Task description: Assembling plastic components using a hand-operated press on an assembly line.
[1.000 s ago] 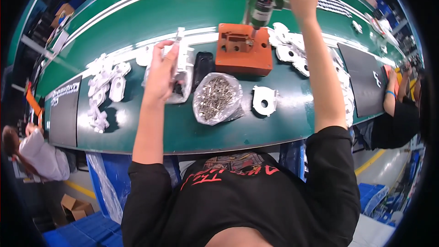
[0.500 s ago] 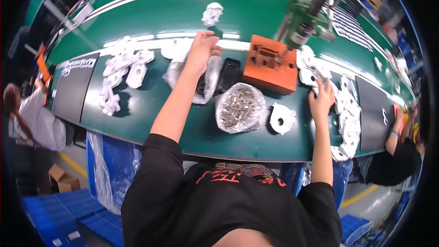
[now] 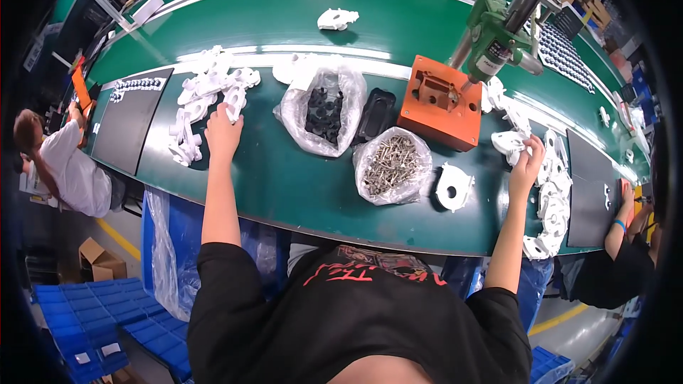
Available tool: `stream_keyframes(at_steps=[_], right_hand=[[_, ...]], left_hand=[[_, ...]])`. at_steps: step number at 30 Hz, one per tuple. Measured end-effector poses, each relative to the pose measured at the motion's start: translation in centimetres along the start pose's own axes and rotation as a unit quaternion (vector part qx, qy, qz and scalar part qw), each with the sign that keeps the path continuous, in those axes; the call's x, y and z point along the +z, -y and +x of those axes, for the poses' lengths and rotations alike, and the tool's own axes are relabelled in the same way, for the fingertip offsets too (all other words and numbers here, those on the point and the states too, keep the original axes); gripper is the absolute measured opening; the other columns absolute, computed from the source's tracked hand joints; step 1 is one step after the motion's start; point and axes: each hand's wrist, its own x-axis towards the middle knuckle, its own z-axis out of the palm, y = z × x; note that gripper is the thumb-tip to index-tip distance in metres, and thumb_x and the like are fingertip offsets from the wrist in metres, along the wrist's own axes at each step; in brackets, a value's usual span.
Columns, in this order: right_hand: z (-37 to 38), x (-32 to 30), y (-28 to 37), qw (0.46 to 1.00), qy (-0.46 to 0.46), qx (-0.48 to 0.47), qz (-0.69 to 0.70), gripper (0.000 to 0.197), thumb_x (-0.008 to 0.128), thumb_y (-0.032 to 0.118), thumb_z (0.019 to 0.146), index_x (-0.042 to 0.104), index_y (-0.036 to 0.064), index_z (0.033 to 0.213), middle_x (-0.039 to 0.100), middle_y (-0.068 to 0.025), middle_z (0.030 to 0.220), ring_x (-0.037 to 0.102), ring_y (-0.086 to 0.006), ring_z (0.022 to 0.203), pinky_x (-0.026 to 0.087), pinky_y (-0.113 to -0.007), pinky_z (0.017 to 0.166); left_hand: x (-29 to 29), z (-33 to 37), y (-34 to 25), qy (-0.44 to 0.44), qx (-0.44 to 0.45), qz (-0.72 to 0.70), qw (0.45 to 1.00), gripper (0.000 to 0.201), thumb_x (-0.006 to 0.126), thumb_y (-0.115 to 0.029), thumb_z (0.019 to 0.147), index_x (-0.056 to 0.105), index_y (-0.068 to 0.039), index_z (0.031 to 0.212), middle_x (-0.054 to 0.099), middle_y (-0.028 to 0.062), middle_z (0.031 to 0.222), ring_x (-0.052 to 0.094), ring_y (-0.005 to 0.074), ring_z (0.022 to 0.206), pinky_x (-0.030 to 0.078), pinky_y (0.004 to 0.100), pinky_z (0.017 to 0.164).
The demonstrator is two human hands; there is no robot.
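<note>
Left hand has fingertips at a white pile, can't tell if gripping; right hand pinches a white plastic part, more white pieces just right of it. Between hands on worktop: open plastic bag of black bits, black tray, bagged metal pins, holed white piece nearest right hand. Orange block and green press stand beyond, nearer right hand.

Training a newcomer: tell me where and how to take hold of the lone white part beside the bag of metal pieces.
Probably pinch the white part by its right edge, coming from the right: the bag of metal pieces crowds its left, while bare tabletop shows on its right.
</note>
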Motion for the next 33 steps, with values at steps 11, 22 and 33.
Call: stream_keyframes(at_steps=[11, 22, 33], right_hand=[[-0.7, -2.1, 4.7, 0.668, 0.076, 0.309, 0.673, 0.011, 0.04, 0.015, 0.089, 0.048, 0.0092, 0.094, 0.042, -0.0175, 0.133, 0.042, -0.0378, 0.121, 0.047, -0.049, 0.086], [-0.3, 2.9, 14.9, 0.709, 0.14, 0.227, 0.653, 0.043, 0.043, 0.0, 0.079, 0.042, -0.0004, 0.122, 0.032, -0.0212, 0.14, 0.045, -0.0298, 0.121, 0.046, -0.038, 0.094], [-1.4, 4.5, 24.1, 0.65, 0.038, 0.272, 0.709, 0.042, 0.034, 0.022, 0.094, 0.037, -0.0016, 0.128, 0.046, -0.0193, 0.129, 0.047, -0.0295, 0.118, 0.038, -0.04, 0.1]], left_hand=[[-1.3, -2.0, -3.5, 0.101, -0.149, -0.811, 0.557, 0.037, 0.058, -0.012, 0.085, 0.048, 0.0, 0.118, 0.057, 0.0103, 0.112, 0.055, 0.0215, 0.098, 0.044, 0.0366, 0.071], [-5.9, -9.6, -19.5, 0.242, -0.039, -0.903, 0.352, 0.05, 0.053, 0.003, 0.084, 0.037, -0.008, 0.129, 0.05, 0.0105, 0.122, 0.056, 0.0209, 0.107, 0.05, 0.0335, 0.089], [-8.6, -14.1, -23.7, -0.012, 0.262, -0.578, 0.773, 0.045, 0.059, -0.003, 0.082, 0.049, -0.01, 0.125, 0.051, 0.0081, 0.105, 0.048, 0.02, 0.083, 0.04, 0.0295, 0.071]])
